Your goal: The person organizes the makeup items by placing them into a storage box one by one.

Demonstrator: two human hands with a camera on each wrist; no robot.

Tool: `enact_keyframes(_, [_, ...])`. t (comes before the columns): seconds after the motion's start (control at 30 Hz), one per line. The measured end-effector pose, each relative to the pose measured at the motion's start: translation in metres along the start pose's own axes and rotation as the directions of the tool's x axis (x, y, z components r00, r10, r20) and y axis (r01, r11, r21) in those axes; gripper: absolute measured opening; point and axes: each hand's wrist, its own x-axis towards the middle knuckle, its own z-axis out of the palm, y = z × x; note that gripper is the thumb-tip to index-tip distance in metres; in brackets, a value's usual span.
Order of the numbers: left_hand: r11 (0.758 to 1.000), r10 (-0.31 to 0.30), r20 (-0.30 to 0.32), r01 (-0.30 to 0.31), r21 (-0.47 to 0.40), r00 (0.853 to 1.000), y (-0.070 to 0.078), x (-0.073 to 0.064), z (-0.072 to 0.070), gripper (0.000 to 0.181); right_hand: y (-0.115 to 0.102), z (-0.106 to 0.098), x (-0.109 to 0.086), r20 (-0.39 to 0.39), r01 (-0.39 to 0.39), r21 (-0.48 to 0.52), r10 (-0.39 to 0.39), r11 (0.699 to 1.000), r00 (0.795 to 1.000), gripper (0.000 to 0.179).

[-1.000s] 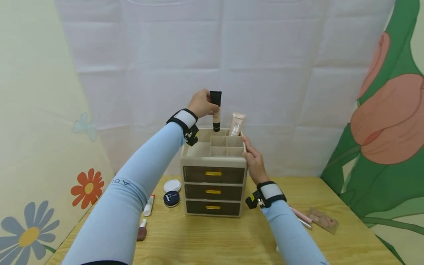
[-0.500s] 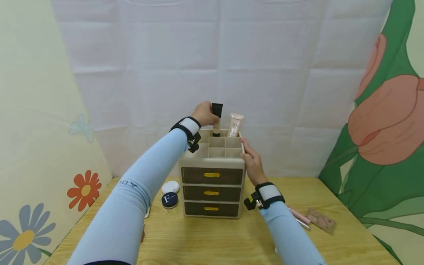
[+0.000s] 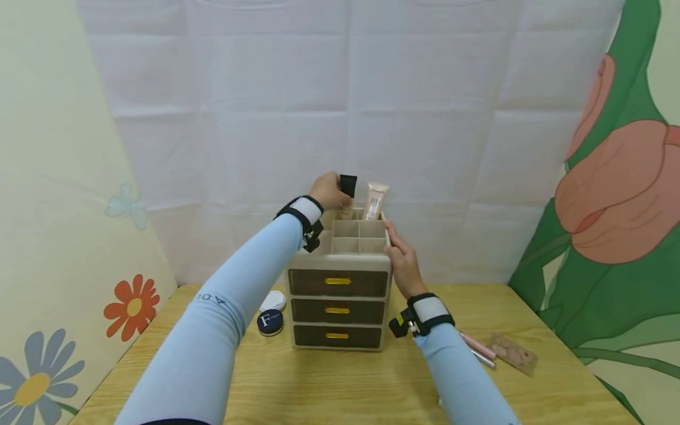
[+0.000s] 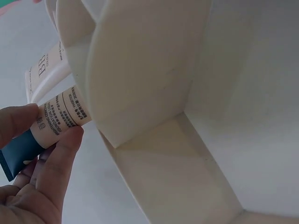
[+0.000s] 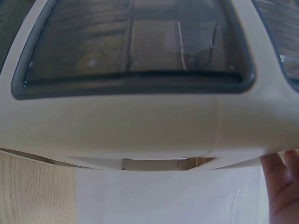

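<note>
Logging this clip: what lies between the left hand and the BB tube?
In the head view, the black-ended tube the left hand holds, then a gap before the BB tube.

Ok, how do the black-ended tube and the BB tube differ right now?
The left hand pinches the black-ended tube; no hand touches the BB tube. The black-ended tube's upper end is black, the BB tube's pale. Both have pale, printed bodies, at the back of the organizer.
</note>
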Motion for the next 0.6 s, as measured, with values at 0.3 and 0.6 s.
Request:
enact_keyframes(0.3, [1.0,0.002,0.003,-0.002,-0.004,1.0,-0.001,0.001,0.0,0.044,-0.024,0.002,-0.005,0.013,-0.043,-0.008,0.043,0.999,0.999,0.054])
enact_keyframes(0.6, [0.997,-0.012,0.022,0.014,-0.071,1.0,-0.005,-0.001,-0.002,0.051,-0.028,0.007,-0.007,0.002,-0.015,-0.01,0.015,1.0,1.0,0.052])
